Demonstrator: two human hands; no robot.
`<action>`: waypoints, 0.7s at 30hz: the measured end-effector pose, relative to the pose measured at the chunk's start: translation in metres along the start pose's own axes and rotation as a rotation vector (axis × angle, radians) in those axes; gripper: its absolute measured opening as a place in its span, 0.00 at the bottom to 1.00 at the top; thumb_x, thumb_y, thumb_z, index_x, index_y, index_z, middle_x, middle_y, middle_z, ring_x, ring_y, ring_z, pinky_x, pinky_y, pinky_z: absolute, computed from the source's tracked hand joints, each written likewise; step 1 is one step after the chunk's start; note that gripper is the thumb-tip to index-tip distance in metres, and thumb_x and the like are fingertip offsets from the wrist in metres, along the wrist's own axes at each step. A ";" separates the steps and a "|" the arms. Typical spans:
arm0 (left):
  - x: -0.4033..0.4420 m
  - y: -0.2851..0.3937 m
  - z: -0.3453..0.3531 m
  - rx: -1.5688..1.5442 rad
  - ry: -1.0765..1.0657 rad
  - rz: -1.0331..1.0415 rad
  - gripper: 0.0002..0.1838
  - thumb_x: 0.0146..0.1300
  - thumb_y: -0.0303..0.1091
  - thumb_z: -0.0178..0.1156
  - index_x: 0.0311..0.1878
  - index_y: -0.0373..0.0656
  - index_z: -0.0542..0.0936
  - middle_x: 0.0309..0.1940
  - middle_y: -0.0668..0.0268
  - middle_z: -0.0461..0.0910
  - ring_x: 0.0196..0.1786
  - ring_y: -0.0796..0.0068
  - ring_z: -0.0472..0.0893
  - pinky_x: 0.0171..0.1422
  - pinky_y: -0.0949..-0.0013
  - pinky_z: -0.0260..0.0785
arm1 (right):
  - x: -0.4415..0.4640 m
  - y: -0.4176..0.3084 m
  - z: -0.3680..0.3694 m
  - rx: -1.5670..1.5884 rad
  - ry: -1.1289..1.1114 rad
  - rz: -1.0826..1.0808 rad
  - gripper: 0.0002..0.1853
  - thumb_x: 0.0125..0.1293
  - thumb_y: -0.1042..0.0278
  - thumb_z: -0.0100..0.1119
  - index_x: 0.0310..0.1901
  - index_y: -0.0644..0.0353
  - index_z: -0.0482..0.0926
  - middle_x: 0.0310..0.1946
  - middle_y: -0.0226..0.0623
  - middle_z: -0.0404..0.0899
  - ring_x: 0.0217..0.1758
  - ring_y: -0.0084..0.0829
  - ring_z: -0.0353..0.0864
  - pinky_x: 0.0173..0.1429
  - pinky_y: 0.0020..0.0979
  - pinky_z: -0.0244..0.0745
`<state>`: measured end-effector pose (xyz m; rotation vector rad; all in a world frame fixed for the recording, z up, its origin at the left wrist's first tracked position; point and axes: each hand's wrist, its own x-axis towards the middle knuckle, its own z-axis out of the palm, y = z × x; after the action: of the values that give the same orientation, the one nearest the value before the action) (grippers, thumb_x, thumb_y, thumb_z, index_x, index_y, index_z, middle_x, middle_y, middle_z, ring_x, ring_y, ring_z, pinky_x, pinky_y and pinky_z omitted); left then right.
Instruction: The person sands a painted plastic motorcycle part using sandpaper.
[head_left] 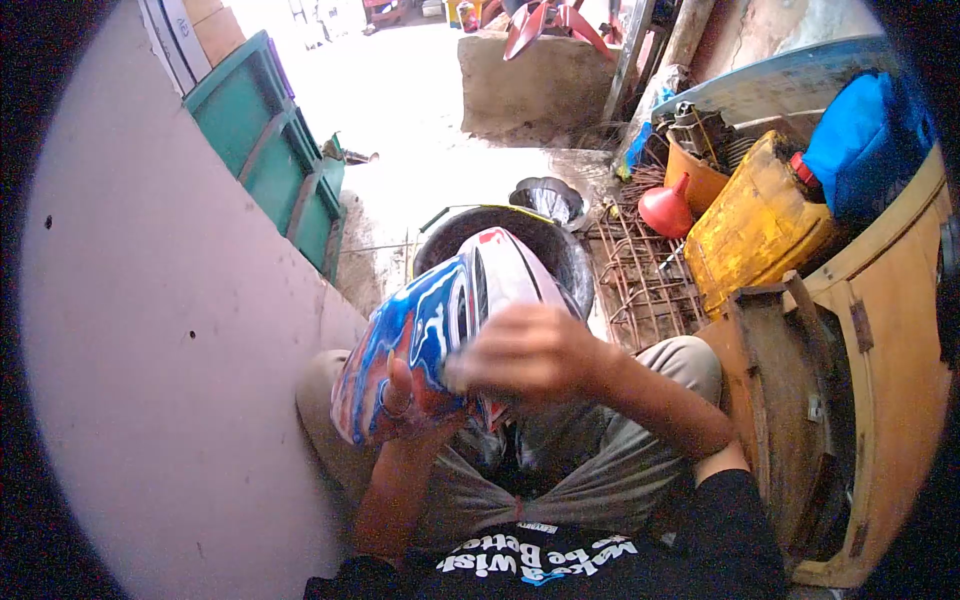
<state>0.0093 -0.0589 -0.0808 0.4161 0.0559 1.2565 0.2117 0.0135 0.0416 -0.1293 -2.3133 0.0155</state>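
Note:
A curved hard shell [420, 320], painted in swirling blue, red and white with dark slots, is tilted over my lap; it looks like a helmet or a motorcycle body panel. My left hand [405, 412] grips its lower side, the thumb on the painted face and the other fingers mostly hidden underneath. Across the near side of the shell lies my right hand [525, 355], blurred by motion. Its fingers are bent together, with a small greyish edge at the tips that is too smeared to name. A black tub [570, 262] stands just beyond the shell.
A dark scalloped bowl [548, 200] sits behind the tub. On the right are rusty metal bars [640, 265], a red funnel [668, 208], a yellow jerrycan [765, 225] and a wooden frame [890, 400]. A pale wall panel [170, 330] rises close on my left.

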 end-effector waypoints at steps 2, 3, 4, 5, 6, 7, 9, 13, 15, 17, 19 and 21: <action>-0.005 -0.005 -0.024 -0.058 -0.074 -0.020 0.54 0.66 0.74 0.59 0.82 0.44 0.58 0.74 0.57 0.72 0.70 0.54 0.77 0.72 0.45 0.73 | -0.007 0.015 0.001 0.023 -0.040 0.024 0.08 0.62 0.66 0.66 0.43 0.51 0.88 0.34 0.28 0.84 0.37 0.31 0.85 0.42 0.37 0.82; -0.007 -0.009 -0.036 -0.144 -0.140 -0.023 0.55 0.66 0.75 0.60 0.82 0.44 0.58 0.74 0.56 0.72 0.70 0.55 0.77 0.72 0.46 0.73 | -0.013 0.033 -0.003 -0.062 0.009 0.125 0.08 0.62 0.66 0.68 0.43 0.50 0.87 0.34 0.30 0.85 0.37 0.32 0.86 0.41 0.38 0.82; -0.007 -0.010 -0.037 -0.183 -0.153 -0.029 0.55 0.65 0.75 0.61 0.82 0.44 0.58 0.74 0.56 0.72 0.71 0.55 0.77 0.72 0.47 0.73 | -0.027 0.050 -0.006 -0.271 -0.063 0.348 0.09 0.60 0.66 0.69 0.44 0.49 0.87 0.34 0.30 0.85 0.37 0.33 0.86 0.41 0.38 0.82; -0.007 -0.011 -0.037 -0.223 -0.165 -0.035 0.56 0.65 0.75 0.61 0.82 0.43 0.58 0.74 0.55 0.72 0.71 0.55 0.76 0.72 0.47 0.73 | -0.029 0.053 -0.012 -0.332 -0.147 0.391 0.10 0.61 0.66 0.69 0.44 0.49 0.87 0.33 0.30 0.84 0.37 0.33 0.86 0.41 0.38 0.82; -0.006 -0.011 -0.036 -0.210 -0.122 -0.049 0.56 0.64 0.75 0.61 0.82 0.43 0.58 0.74 0.55 0.72 0.71 0.55 0.76 0.72 0.46 0.73 | -0.030 0.055 -0.016 -0.396 -0.228 0.431 0.10 0.61 0.66 0.68 0.44 0.49 0.87 0.32 0.30 0.83 0.37 0.33 0.86 0.42 0.38 0.82; 0.000 -0.009 -0.033 -0.197 -0.088 -0.055 0.57 0.64 0.75 0.62 0.82 0.43 0.57 0.74 0.55 0.71 0.72 0.55 0.76 0.73 0.46 0.73 | -0.023 0.044 -0.012 -0.241 -0.133 0.315 0.10 0.61 0.66 0.68 0.45 0.49 0.87 0.32 0.29 0.83 0.38 0.32 0.86 0.42 0.38 0.82; -0.001 -0.004 -0.025 -0.169 0.009 -0.069 0.57 0.63 0.75 0.62 0.82 0.42 0.57 0.74 0.55 0.71 0.72 0.54 0.76 0.74 0.45 0.72 | 0.002 0.002 -0.007 -0.061 -0.094 0.068 0.10 0.63 0.67 0.65 0.46 0.47 0.87 0.36 0.27 0.84 0.39 0.31 0.86 0.45 0.37 0.82; -0.005 0.002 0.001 0.023 0.102 -0.015 0.57 0.64 0.75 0.62 0.82 0.43 0.57 0.75 0.55 0.70 0.72 0.54 0.75 0.74 0.46 0.72 | -0.016 0.042 -0.015 -0.192 -0.070 0.282 0.09 0.62 0.62 0.68 0.44 0.48 0.87 0.36 0.29 0.84 0.42 0.34 0.86 0.47 0.38 0.81; -0.001 0.000 0.018 0.133 0.120 0.028 0.57 0.64 0.75 0.62 0.82 0.43 0.57 0.75 0.55 0.70 0.72 0.54 0.75 0.74 0.47 0.73 | -0.026 0.050 -0.016 -0.345 -0.163 0.394 0.09 0.62 0.63 0.69 0.44 0.47 0.86 0.37 0.31 0.85 0.41 0.34 0.85 0.45 0.39 0.80; 0.003 0.002 0.019 0.112 0.094 0.018 0.56 0.64 0.75 0.62 0.82 0.43 0.57 0.75 0.56 0.70 0.72 0.54 0.75 0.74 0.47 0.73 | -0.018 0.027 -0.005 -0.163 -0.075 0.218 0.08 0.62 0.65 0.66 0.44 0.48 0.86 0.37 0.30 0.84 0.40 0.31 0.85 0.45 0.39 0.80; 0.004 0.003 0.019 0.097 0.091 0.009 0.56 0.64 0.75 0.62 0.82 0.43 0.57 0.75 0.56 0.70 0.72 0.54 0.75 0.74 0.47 0.73 | -0.003 0.008 0.002 0.011 -0.049 0.044 0.09 0.62 0.64 0.65 0.44 0.48 0.86 0.37 0.31 0.84 0.39 0.31 0.85 0.45 0.37 0.81; 0.003 0.002 0.022 0.100 0.089 0.004 0.56 0.64 0.75 0.62 0.82 0.43 0.57 0.75 0.56 0.70 0.72 0.54 0.75 0.74 0.47 0.73 | -0.012 0.026 0.000 -0.077 -0.038 0.128 0.10 0.62 0.62 0.66 0.45 0.48 0.86 0.36 0.31 0.83 0.38 0.34 0.84 0.45 0.37 0.82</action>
<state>0.0139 -0.0613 -0.0595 0.4465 0.1937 1.2796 0.2218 0.0383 0.0319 -0.3185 -2.3405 -0.0070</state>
